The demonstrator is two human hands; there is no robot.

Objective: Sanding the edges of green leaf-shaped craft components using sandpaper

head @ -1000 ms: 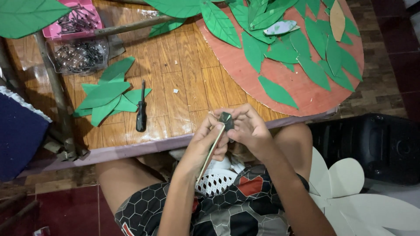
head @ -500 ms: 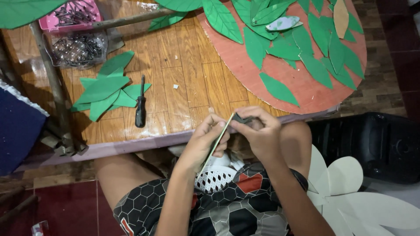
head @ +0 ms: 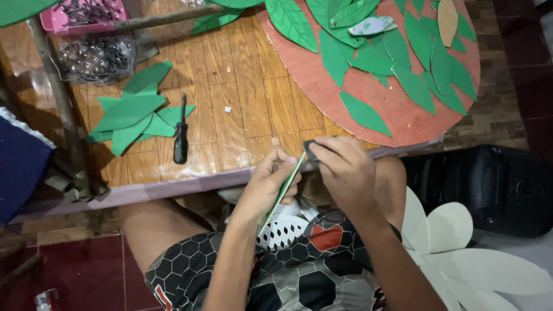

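**Fingers of both hands closed on a thin green strip at the table's near edge**

Fingers of the left hand (head: pixel 271 183) are curled narrowly around a thin green strip (head: pixel 282 193), seen edge-on, which runs on a slant from below the left palm up to the right fingertips. The thumb lies along one side of the strip and the other fingers wrap the opposite side. The right hand (head: pixel 344 173) is arched over the strip's upper end, knuckles up, its fingers bent down and pinching a small dark tool (head: pixel 310 150) against that end; the fingertips themselves are hidden beneath the hand, so the exact grip cannot be told. Both forearms rise from the bottom of the frame and converge, wrists bent slightly inward, the hands nearly touching above the person's lap.

Just beyond the fingertips lies the near edge of a wooden table (head: pixel 247 109). Farther out from the right fingers, a round reddish board (head: pixel 397 109) rests on the table, covered with green paper leaves (head: pixel 363 112). Out past the left fingers, well apart, a black-handled screwdriver (head: pixel 181 135) lies flat beside a loose pile of green leaf cut-outs (head: pixel 129 115). Farther still in that direction stand a pink tray of nails (head: pixel 86 14) and a clear bag of nails (head: pixel 95 57). Below the hands, a white mesh object (head: pixel 282 230) sits in the lap, and white petal-shaped cut-outs (head: pixel 461 247) lie beside the right forearm.
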